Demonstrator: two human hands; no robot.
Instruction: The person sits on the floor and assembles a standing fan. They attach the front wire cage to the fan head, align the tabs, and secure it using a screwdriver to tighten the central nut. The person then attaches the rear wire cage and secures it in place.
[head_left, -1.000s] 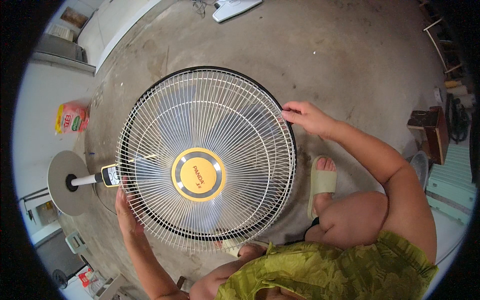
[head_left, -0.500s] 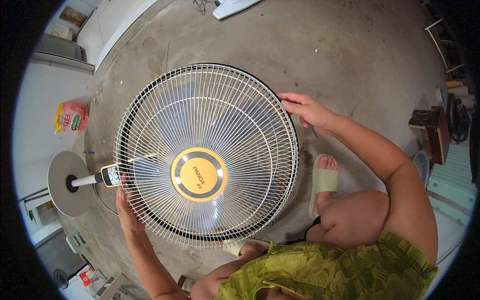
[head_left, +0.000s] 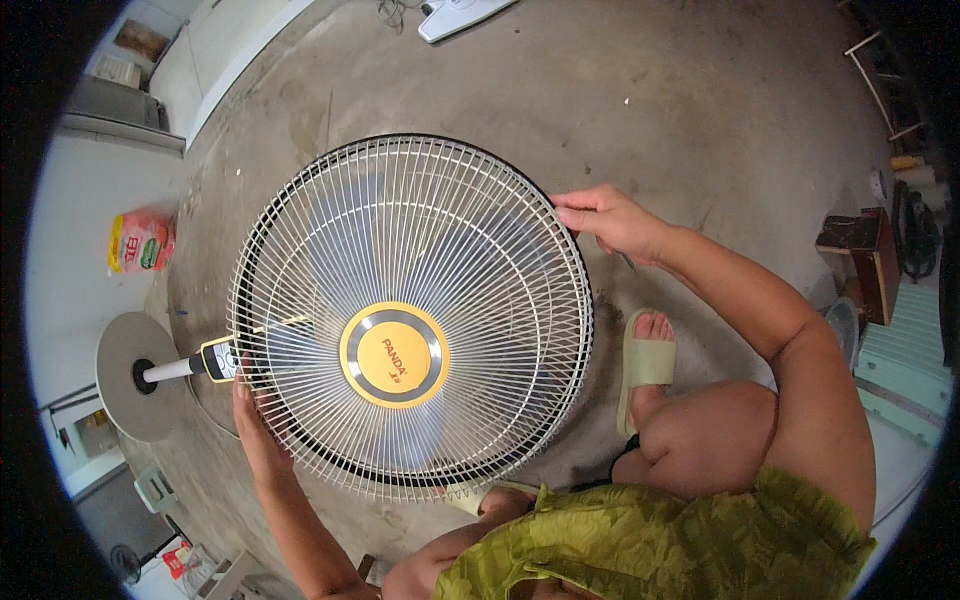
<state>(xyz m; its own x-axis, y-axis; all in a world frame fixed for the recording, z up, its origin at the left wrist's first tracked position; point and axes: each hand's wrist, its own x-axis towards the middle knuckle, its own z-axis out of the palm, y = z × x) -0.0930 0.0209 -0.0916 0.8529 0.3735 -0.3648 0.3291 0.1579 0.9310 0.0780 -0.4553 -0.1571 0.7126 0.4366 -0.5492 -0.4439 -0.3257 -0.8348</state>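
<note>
A standing fan's round wire grille [head_left: 480, 250] faces up in front of me, with a yellow hub cap [head_left: 394, 355] at its centre. Pale translucent blades show through the wires. My right hand [head_left: 615, 225] pinches the grille's rim at the upper right; a thin metal shaft [head_left: 627, 261] sticks out beneath that hand, the rest of it hidden. At the lower left my left hand [head_left: 262, 425] is closed around the rim, its fingers partly behind the wires. Beyond it, the fan's control box [head_left: 217, 360] and white pole [head_left: 172, 371] lead to the round grey base [head_left: 118, 350].
A pink and yellow plastic package [head_left: 141, 242] stands by the left wall. At the right are a brown wooden box [head_left: 872, 262] and a pale green slatted piece [head_left: 905, 345]. A white flat appliance [head_left: 462, 15] lies at the far edge. My sandalled foot [head_left: 652, 362] rests on the concrete floor.
The grille has turned slightly, its hub cap shifting a little left and down in view. My right hand has slid slightly left and down with the rim. Both hands keep their places on it.
</note>
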